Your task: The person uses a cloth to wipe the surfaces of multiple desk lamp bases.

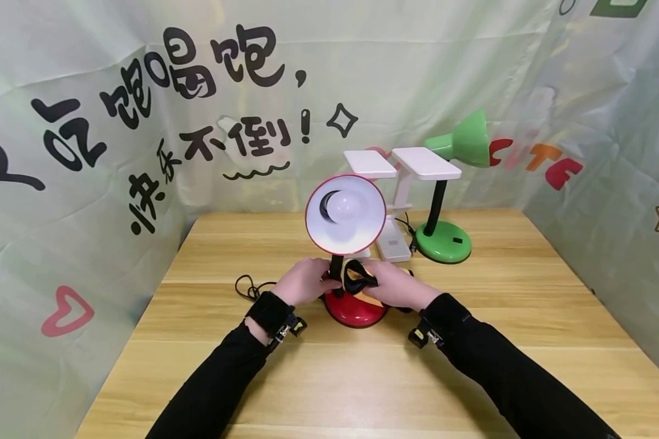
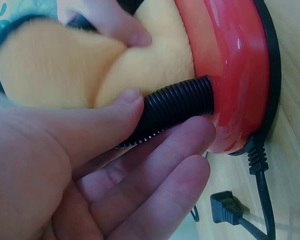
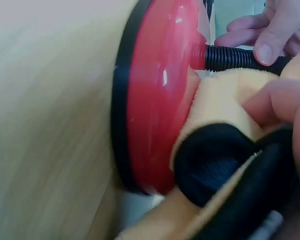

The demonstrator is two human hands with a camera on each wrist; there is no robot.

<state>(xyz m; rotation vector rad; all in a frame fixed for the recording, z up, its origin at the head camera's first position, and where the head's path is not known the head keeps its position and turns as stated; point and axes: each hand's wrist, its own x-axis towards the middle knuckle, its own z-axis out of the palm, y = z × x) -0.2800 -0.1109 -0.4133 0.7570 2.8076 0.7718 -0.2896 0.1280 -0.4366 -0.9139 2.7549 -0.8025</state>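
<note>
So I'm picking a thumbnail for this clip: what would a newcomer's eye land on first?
First the red lamp mid-table, its white shade and bulb tilted toward the camera. At its base both hands meet: the left hand grips the black ribbed neck, while the right hand presses a yellow cloth with black trim against the base. Behind stand a green lamp and two white lamps.
</note>
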